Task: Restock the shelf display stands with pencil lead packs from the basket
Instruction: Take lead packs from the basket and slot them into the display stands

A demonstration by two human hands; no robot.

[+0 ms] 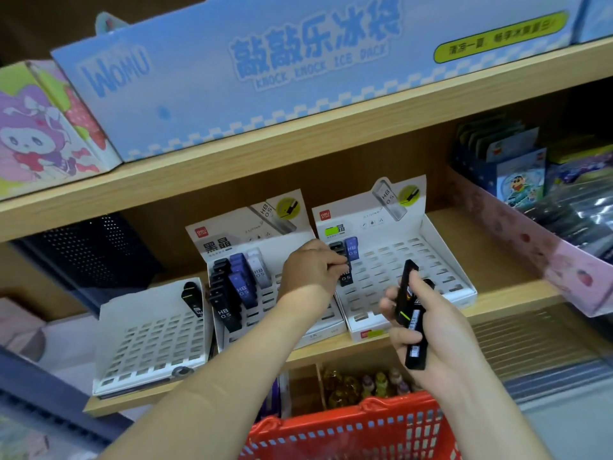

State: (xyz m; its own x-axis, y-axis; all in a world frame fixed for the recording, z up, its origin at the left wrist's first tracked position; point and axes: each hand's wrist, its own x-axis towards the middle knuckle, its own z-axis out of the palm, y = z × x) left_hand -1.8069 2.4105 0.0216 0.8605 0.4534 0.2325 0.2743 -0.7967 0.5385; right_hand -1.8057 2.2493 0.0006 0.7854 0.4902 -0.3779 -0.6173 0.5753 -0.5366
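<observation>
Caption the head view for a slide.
Left hand sets a lead pack in the rightmost stand; right hand holds spare packs.

White slotted display stands (441,242) side by side on shelf (497,290), few slots filled; black and blue lead packs (237,287) upright in middle one; red basket (348,426) below.

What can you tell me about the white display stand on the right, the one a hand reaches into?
The display stand is white cardboard, sloping on the wooden shelf, with rows of slots, nearly all empty. Its upright back card pictures a tube marked HB. A blue pack stands at its top left; the left hand pinches a black pack.
</observation>
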